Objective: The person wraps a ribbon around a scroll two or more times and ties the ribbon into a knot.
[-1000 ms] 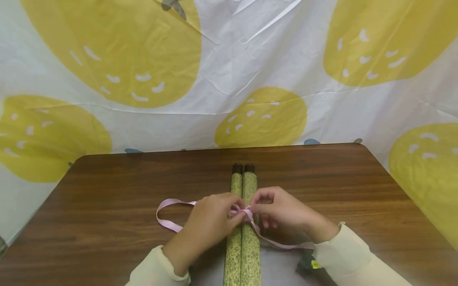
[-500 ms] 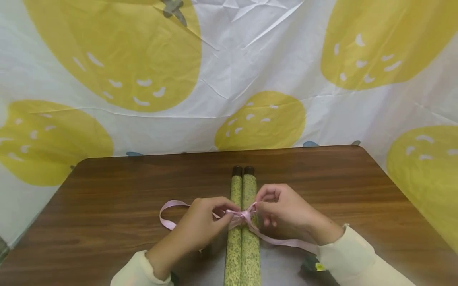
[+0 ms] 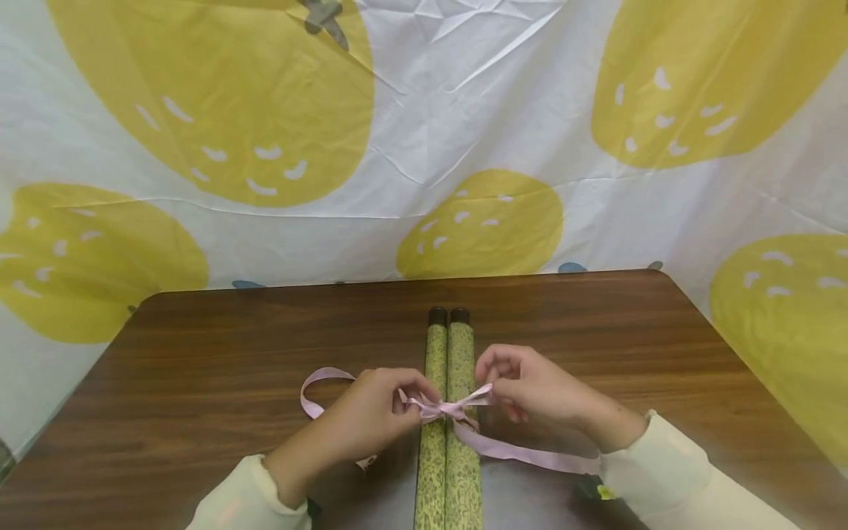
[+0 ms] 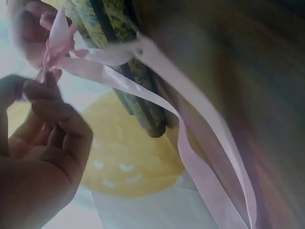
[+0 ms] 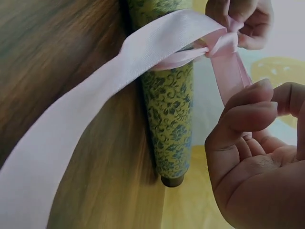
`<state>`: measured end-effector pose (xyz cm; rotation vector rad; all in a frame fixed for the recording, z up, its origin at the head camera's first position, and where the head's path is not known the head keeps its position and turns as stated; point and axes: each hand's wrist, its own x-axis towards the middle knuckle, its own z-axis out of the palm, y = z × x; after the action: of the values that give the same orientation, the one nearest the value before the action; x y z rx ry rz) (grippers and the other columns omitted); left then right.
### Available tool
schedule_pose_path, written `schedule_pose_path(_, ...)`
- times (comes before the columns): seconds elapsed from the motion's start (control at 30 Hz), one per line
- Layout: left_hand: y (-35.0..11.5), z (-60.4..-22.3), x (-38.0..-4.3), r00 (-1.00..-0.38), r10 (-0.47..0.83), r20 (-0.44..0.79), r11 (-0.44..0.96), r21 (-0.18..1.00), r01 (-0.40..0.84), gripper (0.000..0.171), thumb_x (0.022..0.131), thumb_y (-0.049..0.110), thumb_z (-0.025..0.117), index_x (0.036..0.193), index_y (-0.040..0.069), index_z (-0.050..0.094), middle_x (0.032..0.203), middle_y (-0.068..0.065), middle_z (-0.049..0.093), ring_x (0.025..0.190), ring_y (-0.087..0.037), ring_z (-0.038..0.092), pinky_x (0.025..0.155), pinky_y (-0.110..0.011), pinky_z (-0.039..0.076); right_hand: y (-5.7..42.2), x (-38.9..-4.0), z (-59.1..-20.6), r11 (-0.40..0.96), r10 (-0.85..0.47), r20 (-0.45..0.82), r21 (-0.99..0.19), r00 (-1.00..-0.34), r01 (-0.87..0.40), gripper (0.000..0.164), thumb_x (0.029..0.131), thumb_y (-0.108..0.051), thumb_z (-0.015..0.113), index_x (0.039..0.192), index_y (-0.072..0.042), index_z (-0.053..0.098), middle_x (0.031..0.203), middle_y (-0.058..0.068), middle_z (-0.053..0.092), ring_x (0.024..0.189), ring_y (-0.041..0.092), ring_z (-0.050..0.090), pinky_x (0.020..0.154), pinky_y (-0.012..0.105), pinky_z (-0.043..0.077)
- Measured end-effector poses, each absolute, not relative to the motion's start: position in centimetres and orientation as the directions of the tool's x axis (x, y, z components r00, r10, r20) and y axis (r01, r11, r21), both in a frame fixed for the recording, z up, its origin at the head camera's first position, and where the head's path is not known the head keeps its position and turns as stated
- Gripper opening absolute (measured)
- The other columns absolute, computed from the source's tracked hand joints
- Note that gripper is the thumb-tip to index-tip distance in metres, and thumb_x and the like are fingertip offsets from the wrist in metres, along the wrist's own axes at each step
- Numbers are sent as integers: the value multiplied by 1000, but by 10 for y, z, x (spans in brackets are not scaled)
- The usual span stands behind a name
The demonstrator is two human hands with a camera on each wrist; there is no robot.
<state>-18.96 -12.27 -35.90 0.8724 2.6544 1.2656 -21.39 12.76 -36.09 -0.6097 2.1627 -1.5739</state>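
Two scrolls side by side (image 3: 433, 449), yellow-green with a dark floral pattern and dark end knobs, lie lengthwise on the table. A pink satin ribbon (image 3: 530, 458) wraps around them, with a bow-like knot on top. My left hand (image 3: 374, 405) pinches a loop of the bow on the left side. On the right, my right hand (image 3: 539, 394) pinches the other loop between thumb and finger. In the right wrist view the knot (image 5: 224, 43) sits between both hands. One long ribbon tail (image 4: 190, 95) trails in the left wrist view.
The brown wood-grain table (image 3: 232, 353) extends around the scrolls. A white cloth with yellow fruit print (image 3: 424, 132) hangs behind it. A small dark item with a yellow part (image 3: 604, 492) lies by the right sleeve. A grey surface (image 3: 523, 500) shows near the front.
Both hands have drawn apart from the knot, the left one to the left and the right one to the right. The bow loops now stretch out to either side.
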Motion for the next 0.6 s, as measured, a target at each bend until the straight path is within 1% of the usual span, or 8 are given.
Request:
schedule_pose_path(0.03,-124,-360,-190,-834,529,154,517,721,461,21,75,3,62,88,16,71,80,4,70,54,-6,50,46,-22,46,128,-214,-361,292,-559,-68,-949,-827,-119,16,82,7,50,97,7,54,67,9,53,43,12,45,37,18,38)
schedule_pose_path(0.13,-126,-362,-191,-834,536,130,574,668,473,17,74,4,61,81,16,71,71,4,68,49,-3,45,43,-19,40,130,-213,-363,325,-558,-88,-938,-825,-119,15,82,6,49,93,4,58,63,9,52,41,11,43,36,17,36)
schedule_pose_path(0.23,-129,-365,-191,-842,527,117,624,619,477,13,73,6,61,76,15,69,60,5,59,44,-2,40,39,-18,33,132,-211,-364,360,-560,-111,-925,-821,-121,15,84,5,48,91,1,61,61,8,51,39,10,41,35,17,34)
schedule_pose_path(0.3,-131,-366,-192,-848,516,120,634,611,473,13,72,7,59,75,16,67,56,7,54,43,-2,39,39,-18,33,133,-210,-364,396,-562,-126,-909,-817,-132,15,86,2,49,90,-2,63,59,6,51,39,9,40,34,17,33)
schedule_pose_path(0.37,-132,-366,-192,-853,504,133,622,629,466,12,74,8,58,75,17,66,55,8,51,45,-2,40,40,-19,35,135,-209,-363,429,-565,-139,-892,-813,-145,16,87,0,50,90,-4,64,55,3,49,37,8,37,34,17,31)
schedule_pose_path(0.47,-134,-366,-192,-859,494,132,562,706,431,12,77,9,58,76,18,65,57,7,51,47,-3,41,42,-20,37,137,-208,-363,462,-569,-149,-872,-809,-164,14,87,-3,52,88,-4,65,50,-2,45,36,6,34,33,17,29)
schedule_pose_path(0.53,-136,-366,-191,-854,506,124,506,759,410,12,79,8,59,77,17,65,61,5,54,51,-6,44,45,-21,39,138,-207,-364,470,-571,-147,-865,-808,-175,11,86,-5,54,86,-2,65,50,-4,44,36,4,32,33,16,28)
schedule_pose_path(0.6,-137,-366,-190,-840,532,109,435,816,381,10,83,9,59,80,15,67,68,-1,61,57,-8,51,51,-22,44,140,-206,-365,473,-573,-139,-861,-808,-187,10,86,-7,57,83,0,64,51,-6,44,36,3,32,33,16,28)
